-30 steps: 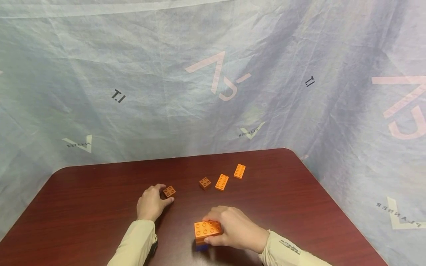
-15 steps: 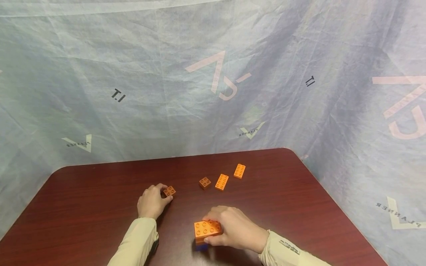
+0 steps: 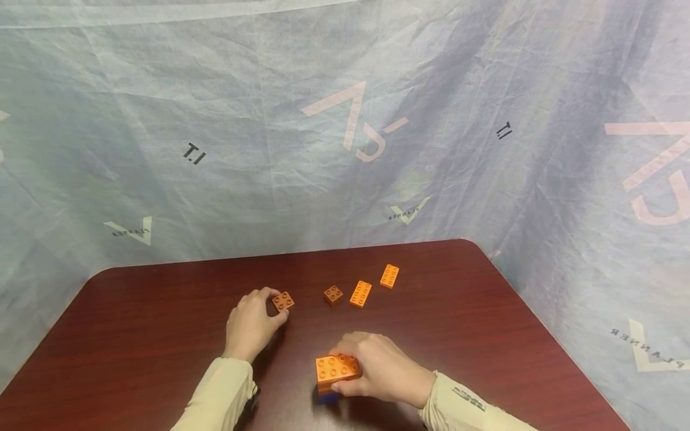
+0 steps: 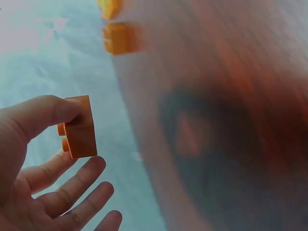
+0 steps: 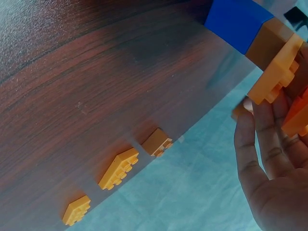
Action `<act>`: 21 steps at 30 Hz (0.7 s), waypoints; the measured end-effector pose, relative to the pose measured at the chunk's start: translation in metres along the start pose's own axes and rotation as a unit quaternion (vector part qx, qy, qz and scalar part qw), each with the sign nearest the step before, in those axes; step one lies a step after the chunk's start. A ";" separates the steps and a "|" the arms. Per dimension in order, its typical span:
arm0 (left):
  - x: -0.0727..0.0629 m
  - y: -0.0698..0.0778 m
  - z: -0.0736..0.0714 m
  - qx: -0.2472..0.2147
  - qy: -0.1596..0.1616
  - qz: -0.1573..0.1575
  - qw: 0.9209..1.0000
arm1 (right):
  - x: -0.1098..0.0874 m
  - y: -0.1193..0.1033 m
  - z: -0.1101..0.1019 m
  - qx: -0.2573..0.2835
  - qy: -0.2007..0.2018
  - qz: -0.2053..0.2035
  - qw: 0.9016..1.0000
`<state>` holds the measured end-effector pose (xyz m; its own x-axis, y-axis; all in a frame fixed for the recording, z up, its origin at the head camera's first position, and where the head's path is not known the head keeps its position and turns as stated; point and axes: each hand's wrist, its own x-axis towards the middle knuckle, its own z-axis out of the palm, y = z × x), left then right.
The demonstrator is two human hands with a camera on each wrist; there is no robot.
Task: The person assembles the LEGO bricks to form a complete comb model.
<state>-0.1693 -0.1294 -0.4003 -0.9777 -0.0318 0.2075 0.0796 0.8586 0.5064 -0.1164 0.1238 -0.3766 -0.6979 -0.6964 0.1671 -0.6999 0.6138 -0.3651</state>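
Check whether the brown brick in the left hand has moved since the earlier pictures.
Yes. In the head view, the held brown brick has shifted rightward and up the picture, judged against the loose brown brick on the table.

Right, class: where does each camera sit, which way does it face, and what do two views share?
Head: worn on the head, facing forward and down at the table; left hand, right hand and sleeves show.
Left wrist: on that wrist, facing a brown brick; left hand shows.
Right wrist: on that wrist, facing the stack; right hand shows.
Head and right wrist share the stack.
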 end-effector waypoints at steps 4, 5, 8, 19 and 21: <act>-0.005 0.015 -0.007 0.001 0.020 0.036 0.999 | 0.000 0.000 0.001 -0.001 0.001 0.000 1.000; -0.007 0.018 -0.009 0.000 0.026 0.045 0.999 | 0.001 0.000 0.001 -0.001 0.001 0.000 1.000; -0.013 0.029 -0.014 -0.006 0.043 0.070 0.997 | 0.001 0.001 0.001 -0.001 0.003 -0.002 1.000; -0.036 0.059 -0.030 -0.026 0.058 0.129 0.990 | 0.002 0.001 0.002 0.002 0.005 0.000 1.000; -0.039 0.062 -0.032 -0.028 0.054 0.133 0.989 | 0.003 0.001 0.002 0.005 0.003 0.001 1.000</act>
<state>-0.1197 -0.0909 -0.3500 -0.8943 0.1339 0.4270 0.3447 0.8147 0.4663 -0.1190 0.1221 -0.3785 -0.6999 -0.6930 0.1727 -0.6973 0.6108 -0.3751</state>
